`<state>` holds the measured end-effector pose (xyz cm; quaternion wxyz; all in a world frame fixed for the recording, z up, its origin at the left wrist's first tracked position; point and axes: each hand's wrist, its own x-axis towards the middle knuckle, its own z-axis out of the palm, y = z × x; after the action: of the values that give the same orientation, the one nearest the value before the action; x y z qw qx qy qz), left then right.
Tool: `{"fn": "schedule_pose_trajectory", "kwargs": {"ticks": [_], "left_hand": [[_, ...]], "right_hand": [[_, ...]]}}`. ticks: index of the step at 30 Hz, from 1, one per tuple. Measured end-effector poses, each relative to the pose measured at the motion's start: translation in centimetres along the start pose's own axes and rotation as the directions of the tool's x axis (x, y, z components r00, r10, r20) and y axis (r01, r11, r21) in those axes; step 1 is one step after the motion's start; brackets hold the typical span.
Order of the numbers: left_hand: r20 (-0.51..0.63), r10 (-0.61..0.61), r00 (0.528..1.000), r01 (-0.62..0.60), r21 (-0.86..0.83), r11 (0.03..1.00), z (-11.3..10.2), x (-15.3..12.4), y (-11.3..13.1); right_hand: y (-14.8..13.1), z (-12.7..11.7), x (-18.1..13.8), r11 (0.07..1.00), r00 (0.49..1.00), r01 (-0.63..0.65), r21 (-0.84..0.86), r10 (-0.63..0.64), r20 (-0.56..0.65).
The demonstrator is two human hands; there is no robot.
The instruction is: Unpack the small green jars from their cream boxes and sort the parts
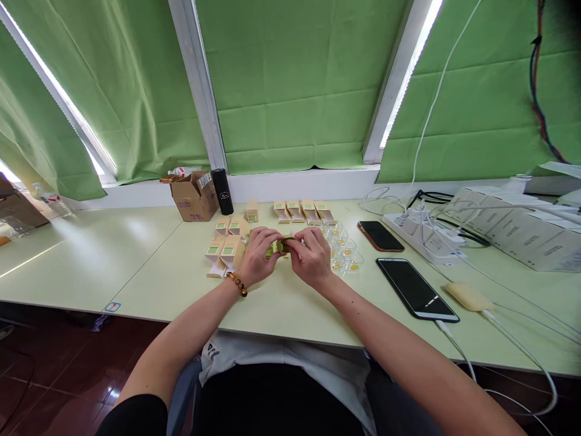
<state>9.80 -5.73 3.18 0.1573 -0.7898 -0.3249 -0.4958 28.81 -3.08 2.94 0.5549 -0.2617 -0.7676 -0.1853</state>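
Close together over the table, my left hand (259, 255) and my right hand (311, 254) both pinch a small olive-green item (282, 244) between thumbs and fingers. Its exact kind is too small to make out, and the fingers cover part of it. Bright green pieces show partly behind my left fingers. Left of that hand stand several small tan cartons (232, 249) with green labels and open flaps. More such cartons (303, 212) form a row farther back. Beside my right hand are several clear plastic cups (347, 248) with yellow bits in them.
To the right lie a white-edged phone (415, 287), a second phone (380, 235), a cream power bank (468, 297) and a power strip (424, 233) with tangled cables. White boxes (517, 233) line the far right. Back left are a cardboard box (194, 197) and black bottle (222, 191).
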Motion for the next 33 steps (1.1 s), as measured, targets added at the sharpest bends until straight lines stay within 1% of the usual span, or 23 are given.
{"fn": "schedule_pose_trajectory", "kwargs": {"ticks": [5,14,18,22,27,30,33], "left_hand": [[-0.008,-0.011,1.0,0.011,0.013,1.0,0.1,-0.1,-0.1],[-0.029,-0.035,0.999,0.035,0.017,0.999,0.1,-0.2,-0.2],[-0.042,-0.038,0.998,0.039,0.022,0.999,0.1,-0.1,-0.2],[-0.064,-0.038,0.997,0.04,0.022,0.999,0.1,-0.1,-0.2],[-0.054,-0.07,0.996,0.072,0.04,0.997,0.1,-0.1,-0.2],[-0.08,-0.11,0.991,0.113,0.036,0.993,-0.1,0.0,-0.8],[-0.137,-0.182,0.974,0.19,0.049,0.981,-0.4,0.1,-1.7]], "right_hand": [[0.1,0.2,-0.1,0.999,1.0,0.024,0.024,-0.024,-0.02],[0.1,-0.1,0.3,0.989,0.987,0.143,-0.024,-0.145,-0.076],[0.0,-0.2,0.4,0.985,0.983,0.169,-0.041,-0.171,-0.061],[0.0,-0.2,0.4,0.978,0.973,0.206,-0.043,-0.209,-0.098],[-0.1,-0.3,0.5,0.974,0.967,0.225,-0.03,-0.227,-0.115],[-0.4,-0.5,0.5,0.972,0.964,0.233,-0.013,-0.233,-0.125],[-0.7,-0.6,0.4,0.974,0.967,0.227,-0.008,-0.226,-0.121]]}}
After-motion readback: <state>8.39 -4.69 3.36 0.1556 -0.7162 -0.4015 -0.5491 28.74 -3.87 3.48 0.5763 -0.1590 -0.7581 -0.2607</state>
